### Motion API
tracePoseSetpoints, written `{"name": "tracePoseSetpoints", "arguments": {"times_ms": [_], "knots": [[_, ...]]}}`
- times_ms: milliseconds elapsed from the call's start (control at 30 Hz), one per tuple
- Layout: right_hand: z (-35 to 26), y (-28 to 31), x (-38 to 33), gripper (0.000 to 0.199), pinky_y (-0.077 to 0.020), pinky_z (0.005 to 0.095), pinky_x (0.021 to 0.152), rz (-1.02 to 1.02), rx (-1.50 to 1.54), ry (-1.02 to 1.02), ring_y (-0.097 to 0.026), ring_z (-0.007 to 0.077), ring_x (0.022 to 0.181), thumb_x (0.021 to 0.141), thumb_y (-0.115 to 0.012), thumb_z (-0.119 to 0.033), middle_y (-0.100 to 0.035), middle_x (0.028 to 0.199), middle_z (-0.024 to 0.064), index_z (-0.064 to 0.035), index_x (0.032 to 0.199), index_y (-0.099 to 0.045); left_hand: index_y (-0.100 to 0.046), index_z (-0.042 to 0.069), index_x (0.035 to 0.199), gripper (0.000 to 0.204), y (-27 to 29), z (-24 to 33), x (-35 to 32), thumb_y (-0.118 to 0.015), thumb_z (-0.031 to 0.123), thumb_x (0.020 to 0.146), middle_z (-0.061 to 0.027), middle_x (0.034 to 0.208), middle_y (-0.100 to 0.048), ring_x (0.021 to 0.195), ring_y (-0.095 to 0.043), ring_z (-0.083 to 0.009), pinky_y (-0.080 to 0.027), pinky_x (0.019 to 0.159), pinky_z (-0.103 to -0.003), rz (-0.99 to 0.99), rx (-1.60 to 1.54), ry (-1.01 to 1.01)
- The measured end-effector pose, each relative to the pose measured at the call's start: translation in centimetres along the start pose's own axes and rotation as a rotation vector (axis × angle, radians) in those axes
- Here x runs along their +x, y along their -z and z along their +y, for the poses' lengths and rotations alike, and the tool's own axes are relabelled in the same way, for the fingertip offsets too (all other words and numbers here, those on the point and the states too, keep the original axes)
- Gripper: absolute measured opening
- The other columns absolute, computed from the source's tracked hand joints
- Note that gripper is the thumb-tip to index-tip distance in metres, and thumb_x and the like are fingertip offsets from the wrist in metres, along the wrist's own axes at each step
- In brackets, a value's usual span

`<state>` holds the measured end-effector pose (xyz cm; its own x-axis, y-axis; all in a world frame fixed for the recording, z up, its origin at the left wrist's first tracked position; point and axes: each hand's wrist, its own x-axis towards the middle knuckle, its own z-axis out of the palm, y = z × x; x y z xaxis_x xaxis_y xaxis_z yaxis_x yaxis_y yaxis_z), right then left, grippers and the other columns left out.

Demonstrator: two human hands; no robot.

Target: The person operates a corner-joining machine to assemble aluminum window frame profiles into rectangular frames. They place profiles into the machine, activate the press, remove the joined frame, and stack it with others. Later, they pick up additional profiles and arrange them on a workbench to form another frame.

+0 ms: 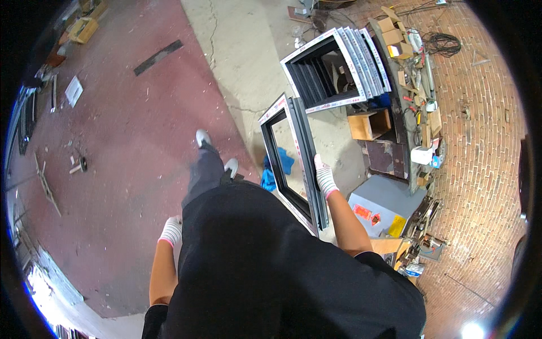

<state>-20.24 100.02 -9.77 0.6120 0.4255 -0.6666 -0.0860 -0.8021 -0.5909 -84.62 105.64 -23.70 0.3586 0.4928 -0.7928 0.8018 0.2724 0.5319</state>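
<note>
**Held frame point(305, 148), white strips point(298, 135) printed**

The right hand point(324, 176) pinches its side beside the red floor's point(113, 169) right edge; I cannot tell whether the left hand point(171, 230) is closed. Similar printed frames point(353, 62) stand by the desk's point(402, 130) left edge; a grey box point(389, 194) bears labels point(397, 226).

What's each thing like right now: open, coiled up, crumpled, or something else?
Window frame: right hand against its side
Gloved right hand: touching the frame
Gloved left hand: down by the body, finger pose unclear
Row of window frames: standing close together
Cardboard box: open
Wooden box: open
Black cable: coiled
Blue cloth: crumpled
</note>
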Motion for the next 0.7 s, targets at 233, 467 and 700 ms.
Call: {"name": "tracePoseSetpoints", "arguments": {"times_ms": [233, 467, 700], "knots": [[-7.6, 1.4, 12.2, 0.078, -0.0526, 0.0359, 0.088, 0.066, -0.257, 0.132, -0.070, 0.0252, 0.090, 0.102, -0.046, -0.070, -0.076, 0.096, 0.0139, 0.0005, 0.109, -0.076, -0.078, 0.009, 0.102, 0.026, 10.8, 4.4, 13.8, -0.069, 0.033, 0.097, -0.0088, 0.101, -0.079, 0.095, -0.074, -0.0241, -0.054, 0.091, -0.040, -0.280, 0.204, 0.181], [-15.2, 4.5, 20.9, 0.081, -0.0501, 0.0384, 0.097, 0.022, -0.237, 0.017, -0.070, 0.0330, 0.101, 0.102, -0.041, -0.072, -0.074, 0.105, 0.0244, -0.0001, 0.118, -0.074, -0.072, 0.002, 0.090, 0.017, 29.1, 23.0, 22.4, -0.079, 0.017, 0.093, -0.0034, 0.093, -0.075, 0.079, -0.059, -0.0118, -0.051, 0.079, -0.029, 0.341, -0.092, 0.076], [-18.3, 6.0, 33.5, 0.078, -0.0500, 0.0403, 0.098, 0.004, -0.300, 0.070, -0.069, 0.0419, 0.105, 0.103, -0.040, -0.069, -0.073, 0.107, 0.0284, -0.0005, 0.116, -0.073, -0.055, 0.007, 0.075, 0.032, 28.8, 41.3, 21.6, -0.075, 0.019, 0.096, 0.0051, 0.075, -0.046, 0.073, -0.039, -0.0090, -0.039, 0.065, -0.028, 0.545, -0.054, -0.001]]}}
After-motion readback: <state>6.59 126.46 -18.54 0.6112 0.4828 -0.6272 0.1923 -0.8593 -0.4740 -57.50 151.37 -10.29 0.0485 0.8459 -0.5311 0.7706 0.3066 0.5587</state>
